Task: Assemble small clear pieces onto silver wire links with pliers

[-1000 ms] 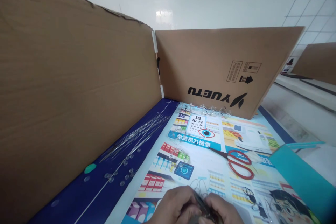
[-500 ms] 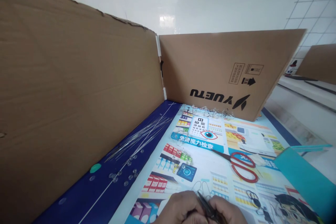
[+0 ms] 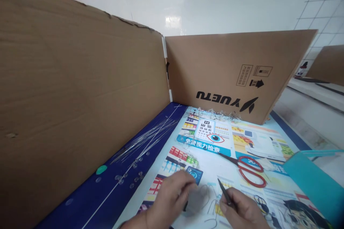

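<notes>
At the bottom of the head view, my left hand (image 3: 169,196) is closed in a pinch over the printed mat (image 3: 215,164), its fingertips smeared by motion near a loop of thin wire (image 3: 206,195); what it pinches I cannot make out. A little to the right, my right hand (image 3: 242,211) grips slim dark tweezers (image 3: 223,190), tip pointing up and away. The two hands are apart.
Red-handled scissors (image 3: 248,170) lie on the mat to the right. A bundle of thin metal wires (image 3: 146,139) and several small clear beads (image 3: 131,177) lie on the blue strip at left. Cardboard walls (image 3: 80,89) close the left and back. A teal box (image 3: 314,182) stands right.
The hands were pressed together at the bottom edge; now they have separated, the left moving forward and left, the right holding the tweezers to the right. The camera has tilted slightly.
</notes>
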